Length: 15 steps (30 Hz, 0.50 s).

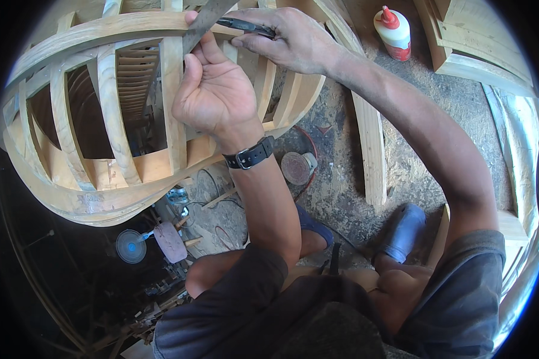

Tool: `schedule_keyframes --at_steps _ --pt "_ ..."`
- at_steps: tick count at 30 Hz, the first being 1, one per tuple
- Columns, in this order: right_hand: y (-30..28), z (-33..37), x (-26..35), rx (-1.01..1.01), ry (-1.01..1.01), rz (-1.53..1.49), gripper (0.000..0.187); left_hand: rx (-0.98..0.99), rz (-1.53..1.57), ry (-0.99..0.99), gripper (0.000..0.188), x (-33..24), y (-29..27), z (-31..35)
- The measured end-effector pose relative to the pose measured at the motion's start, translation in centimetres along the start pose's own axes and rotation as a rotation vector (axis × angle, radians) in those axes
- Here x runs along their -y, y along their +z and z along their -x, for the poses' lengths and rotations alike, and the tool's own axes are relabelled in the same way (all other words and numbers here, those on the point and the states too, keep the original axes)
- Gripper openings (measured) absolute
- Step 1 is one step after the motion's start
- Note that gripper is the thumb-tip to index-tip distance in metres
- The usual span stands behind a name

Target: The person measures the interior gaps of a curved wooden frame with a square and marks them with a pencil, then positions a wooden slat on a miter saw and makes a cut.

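Observation:
Curved ribs and a long bent batten form a pale wooden frame (108,102), shaped like a small boat hull, at the upper left. A flat grey metal ruler-like strip (207,21) lies slantwise across the batten (111,27). My left hand (217,96), palm up with a black watch on the wrist, has its fingers round the strip at the batten; its thumb stands apart. From the right, my right hand (294,40) grips a black pen (244,26), its tip close to the strip's edge. The strip hides the exact spot where the pen tip ends.
A white glue bottle with a red cap (393,35) stands at the upper right, near wooden boards (482,69). A round sanding tool (297,167) with a red cord and a long timber (370,149) lie on the stained floor. A fan (133,246) is at lower left.

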State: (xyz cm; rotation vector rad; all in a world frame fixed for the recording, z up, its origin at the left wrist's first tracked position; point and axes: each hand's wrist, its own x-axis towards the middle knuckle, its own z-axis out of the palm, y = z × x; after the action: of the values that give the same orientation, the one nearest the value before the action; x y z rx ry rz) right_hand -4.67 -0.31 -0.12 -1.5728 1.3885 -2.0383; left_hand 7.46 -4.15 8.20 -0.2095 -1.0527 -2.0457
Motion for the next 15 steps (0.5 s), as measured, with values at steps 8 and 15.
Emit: schedule_keyframes --at_steps 8,15 --pt "-0.55 -0.09 0.56 0.059 0.017 0.005 0.046 0.001 -0.055 0.014 0.057 -0.21 -0.02 -0.01" --pt "-0.55 -0.28 -0.13 0.066 -0.016 0.022 0.046 0.008 -0.082 0.013 0.059 -0.16 -0.29 -0.05"
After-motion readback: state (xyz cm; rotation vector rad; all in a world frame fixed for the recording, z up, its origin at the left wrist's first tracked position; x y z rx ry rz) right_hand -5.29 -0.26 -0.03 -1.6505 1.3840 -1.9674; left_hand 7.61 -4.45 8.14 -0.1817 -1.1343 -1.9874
